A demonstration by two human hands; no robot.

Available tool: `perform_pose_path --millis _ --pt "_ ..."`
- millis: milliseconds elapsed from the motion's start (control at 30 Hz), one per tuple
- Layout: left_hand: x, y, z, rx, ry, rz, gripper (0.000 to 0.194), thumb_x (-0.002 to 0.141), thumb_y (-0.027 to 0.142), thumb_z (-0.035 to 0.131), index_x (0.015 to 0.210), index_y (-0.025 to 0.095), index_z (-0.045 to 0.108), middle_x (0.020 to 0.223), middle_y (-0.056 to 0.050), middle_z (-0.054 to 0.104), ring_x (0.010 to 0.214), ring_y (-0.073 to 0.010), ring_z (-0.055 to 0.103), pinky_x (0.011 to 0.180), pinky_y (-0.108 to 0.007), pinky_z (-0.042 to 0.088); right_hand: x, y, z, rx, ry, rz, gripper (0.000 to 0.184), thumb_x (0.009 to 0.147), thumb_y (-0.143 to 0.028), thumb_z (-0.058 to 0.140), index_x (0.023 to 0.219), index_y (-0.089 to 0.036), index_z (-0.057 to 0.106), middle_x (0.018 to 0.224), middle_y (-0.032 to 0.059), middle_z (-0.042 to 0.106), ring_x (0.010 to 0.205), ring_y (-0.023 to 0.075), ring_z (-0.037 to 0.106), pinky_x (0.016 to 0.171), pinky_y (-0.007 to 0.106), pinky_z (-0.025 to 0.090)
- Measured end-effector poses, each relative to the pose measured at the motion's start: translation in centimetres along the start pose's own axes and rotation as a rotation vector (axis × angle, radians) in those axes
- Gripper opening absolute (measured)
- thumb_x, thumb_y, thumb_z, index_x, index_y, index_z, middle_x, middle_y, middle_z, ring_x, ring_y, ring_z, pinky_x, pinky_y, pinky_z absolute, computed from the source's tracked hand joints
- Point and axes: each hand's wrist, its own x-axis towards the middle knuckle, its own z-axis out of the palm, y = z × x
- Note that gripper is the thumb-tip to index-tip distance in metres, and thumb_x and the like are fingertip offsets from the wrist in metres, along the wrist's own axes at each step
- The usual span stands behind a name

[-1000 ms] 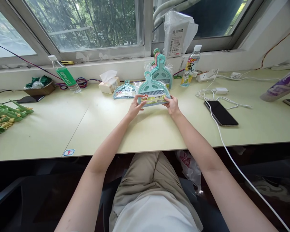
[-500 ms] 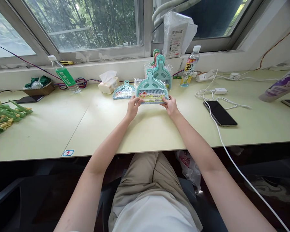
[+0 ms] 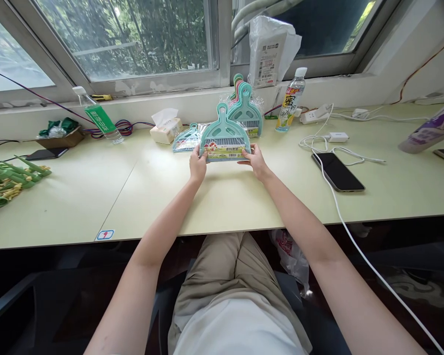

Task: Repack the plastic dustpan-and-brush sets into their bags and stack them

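Note:
A turquoise dustpan and brush set (image 3: 225,132) in clear wrapping stands upright between my hands, its label facing me. My left hand (image 3: 199,163) grips its lower left corner, and my right hand (image 3: 256,161) grips the lower right corner. Both thumbs are in front, while the other fingers are partly hidden behind it. Another turquoise dustpan set (image 3: 187,140) lies on the table just behind on the left, partly covered. Behind on the right, a row of wrapped dustpan sets (image 3: 246,109) in turquoise, pink and green leans near the wall.
On the pale table (image 3: 159,197) stand a tissue pack (image 3: 167,129), a green-labelled bottle (image 3: 100,118) and a yellow-labelled bottle (image 3: 291,101). At right lie a phone (image 3: 338,172), a white cable (image 3: 335,195) and a power strip (image 3: 314,116). Green plastic pieces (image 3: 15,175) are heaped at left.
The held dustpan set has shifted a little left, overlapping more of the one lying behind. My left hand has changed from fingers spread over the front to gripping the corner.

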Motion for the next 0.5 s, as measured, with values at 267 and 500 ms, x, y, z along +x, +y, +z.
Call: perform_pose_path --millis 267,500 --pt "0.07 -0.73 0.44 -0.099 0.015 -0.086 0.035 0.088 0.024 0.053 0.121 0.023 0.04 0.123 -0.008 0.061 0.099 -0.018 0.066 0.07 -0.029 0.061 0.43 0.62 0.04 -0.04 0.049 0.027 0.027 0.081 -0.029 0.067 0.095 -0.028 0.044 0.098 0.0007 0.061 0.09 0.0187 0.066 0.061 0.033 0.066" --pt "0.05 -0.61 0.09 -0.028 -0.003 -0.038 0.06 0.08 0.039 0.071 0.129 0.023 0.039 0.117 -0.009 0.064 0.103 -0.0226 0.066 0.07 -0.031 0.06 0.11 0.49 0.13 -0.116 0.034 0.054 0.048 0.072 -0.045 0.076 0.099 -0.028 0.04 0.105 0.0021 0.064 0.08 0.0194 0.07 0.053 0.029 0.061"
